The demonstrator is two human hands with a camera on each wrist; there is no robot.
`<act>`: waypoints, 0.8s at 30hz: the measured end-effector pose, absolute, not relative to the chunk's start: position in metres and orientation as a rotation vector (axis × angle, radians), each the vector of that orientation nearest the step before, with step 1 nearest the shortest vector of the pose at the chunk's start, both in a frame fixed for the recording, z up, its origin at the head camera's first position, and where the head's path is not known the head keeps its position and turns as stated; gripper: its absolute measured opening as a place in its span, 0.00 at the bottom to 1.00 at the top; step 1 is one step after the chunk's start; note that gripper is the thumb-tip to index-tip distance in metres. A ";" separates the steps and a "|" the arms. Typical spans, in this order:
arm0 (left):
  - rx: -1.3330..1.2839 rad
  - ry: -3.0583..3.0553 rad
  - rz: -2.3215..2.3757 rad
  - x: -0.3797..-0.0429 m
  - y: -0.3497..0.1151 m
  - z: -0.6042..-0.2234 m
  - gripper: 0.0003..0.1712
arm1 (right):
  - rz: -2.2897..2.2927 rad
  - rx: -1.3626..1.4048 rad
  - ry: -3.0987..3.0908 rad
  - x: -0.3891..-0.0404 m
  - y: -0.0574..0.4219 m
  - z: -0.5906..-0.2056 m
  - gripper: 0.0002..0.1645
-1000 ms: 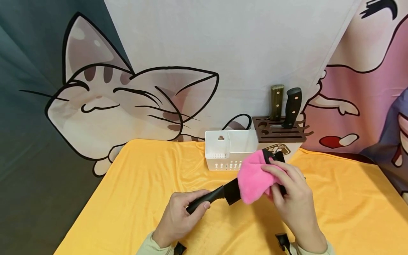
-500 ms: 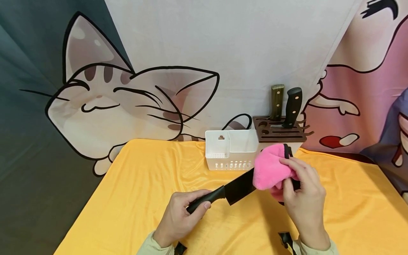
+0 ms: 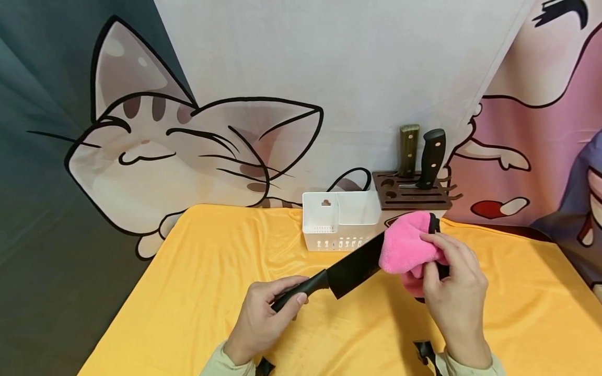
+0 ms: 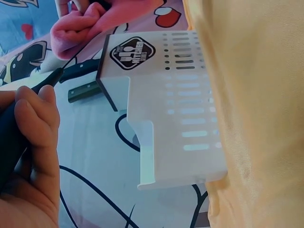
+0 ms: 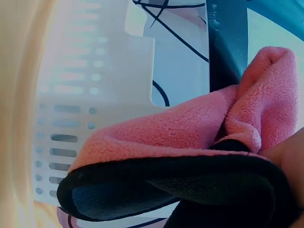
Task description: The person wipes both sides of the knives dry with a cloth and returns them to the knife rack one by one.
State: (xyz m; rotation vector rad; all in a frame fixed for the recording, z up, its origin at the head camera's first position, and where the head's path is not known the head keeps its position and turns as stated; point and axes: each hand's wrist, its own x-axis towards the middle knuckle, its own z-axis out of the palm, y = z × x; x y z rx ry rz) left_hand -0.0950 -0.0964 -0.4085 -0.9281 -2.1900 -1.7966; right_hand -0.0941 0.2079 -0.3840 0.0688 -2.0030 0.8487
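Observation:
My left hand [image 3: 265, 318] grips the black handle of a kitchen knife [image 3: 355, 267], whose broad black blade slants up to the right above the table. Around the far end of the blade lies a pink plush cloth [image 3: 409, 243] with black edging, pinched by my right hand [image 3: 456, 292]. The blade's tip is hidden behind the cloth. In the left wrist view, curled fingers [image 4: 38, 128] wrap the handle. From the right wrist, the cloth [image 5: 166, 128] appears folded, its dark lining showing, with the dark blade [image 5: 228, 38] running into it.
Behind the knife stands a white utensil holder [image 3: 342, 230] with open bins and a slotted brown top [image 3: 414, 201]. Two knives, one with a green handle [image 3: 408, 150] and one with a black handle [image 3: 431, 159], stand in it. A yellow cloth [image 3: 188, 308] covers the table.
My right hand has slid the pink cloth up and right along the blade, uncovering more of it. The left hand keeps its grip, with the knife tilting slightly higher.

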 end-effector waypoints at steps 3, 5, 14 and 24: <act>-0.882 -2.201 -1.821 -0.094 -0.097 -0.408 0.12 | 0.846 0.096 -2.029 -0.094 0.209 -0.384 0.24; -0.851 -2.216 -1.830 -0.094 -0.098 -0.407 0.12 | 0.840 0.124 -2.057 -0.093 0.210 -0.384 0.24; -0.830 -2.169 -1.849 -0.096 -0.098 -0.408 0.11 | 0.804 0.300 -2.154 -0.091 0.205 -0.385 0.29; -0.819 -2.132 -1.865 -0.098 -0.098 -0.407 0.11 | 0.745 0.556 -2.247 -0.089 0.195 -0.382 0.27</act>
